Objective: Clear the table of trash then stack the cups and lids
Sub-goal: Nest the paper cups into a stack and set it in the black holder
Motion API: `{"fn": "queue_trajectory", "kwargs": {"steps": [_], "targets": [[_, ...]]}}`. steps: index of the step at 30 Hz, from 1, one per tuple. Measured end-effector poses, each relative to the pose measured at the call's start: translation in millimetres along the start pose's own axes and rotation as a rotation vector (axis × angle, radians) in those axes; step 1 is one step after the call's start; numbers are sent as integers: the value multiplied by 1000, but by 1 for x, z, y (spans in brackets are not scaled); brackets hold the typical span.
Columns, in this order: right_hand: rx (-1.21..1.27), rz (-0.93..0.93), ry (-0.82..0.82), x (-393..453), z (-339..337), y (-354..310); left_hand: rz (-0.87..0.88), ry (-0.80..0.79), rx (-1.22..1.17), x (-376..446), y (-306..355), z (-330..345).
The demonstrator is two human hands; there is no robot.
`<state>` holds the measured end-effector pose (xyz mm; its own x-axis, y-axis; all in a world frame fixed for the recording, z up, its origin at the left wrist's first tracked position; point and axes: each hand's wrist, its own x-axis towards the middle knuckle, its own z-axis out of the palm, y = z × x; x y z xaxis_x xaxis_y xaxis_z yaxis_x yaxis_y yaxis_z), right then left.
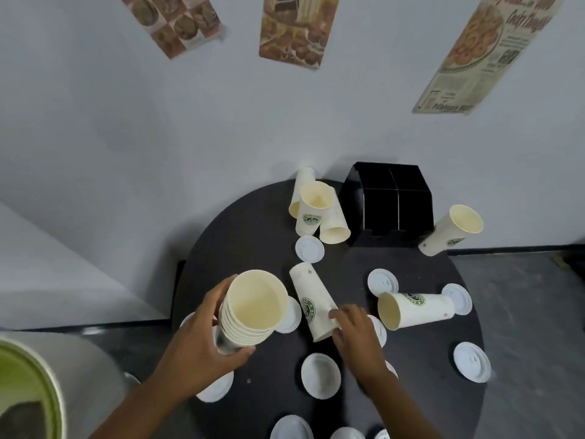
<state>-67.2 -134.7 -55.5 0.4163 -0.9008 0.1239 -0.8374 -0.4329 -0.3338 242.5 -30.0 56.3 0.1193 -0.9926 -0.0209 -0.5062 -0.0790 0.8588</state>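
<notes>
My left hand [202,346] is shut on a stack of several nested cream paper cups [251,307], held upright above the round black table [247,223]. My right hand [356,337] grips the open end of a cup lying on its side [308,294] at the table's middle. Another cup lies on its side [414,310] to the right. One cup stands upright [311,207] at the back between two fallen ones [335,221]. A further cup [451,231] leans at the far right edge. Several white lids are scattered around, such as one lid [320,375] near me.
A black compartment organizer [392,205] stands at the back of the table against the grey wall. A bin with a green liner [28,391] sits at the lower left, beside the table. Posters hang on the wall.
</notes>
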Motion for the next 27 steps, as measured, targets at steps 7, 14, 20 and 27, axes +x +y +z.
{"fn": "queue_trajectory", "kwargs": {"steps": [7, 14, 20, 27], "targets": [[-42, -120, 246, 15, -20, 2, 2, -76, 1, 25, -10, -3], [70, -92, 432, 22, -131, -37, 64, -124, -27, 43, 6, 4], [165, -101, 579, -1, -261, -102, 148, -206, -31, 52, 22, 25], [275, -12, 428, -33, -323, -130, 220, -271, 10, 37, 70, 57]]}}
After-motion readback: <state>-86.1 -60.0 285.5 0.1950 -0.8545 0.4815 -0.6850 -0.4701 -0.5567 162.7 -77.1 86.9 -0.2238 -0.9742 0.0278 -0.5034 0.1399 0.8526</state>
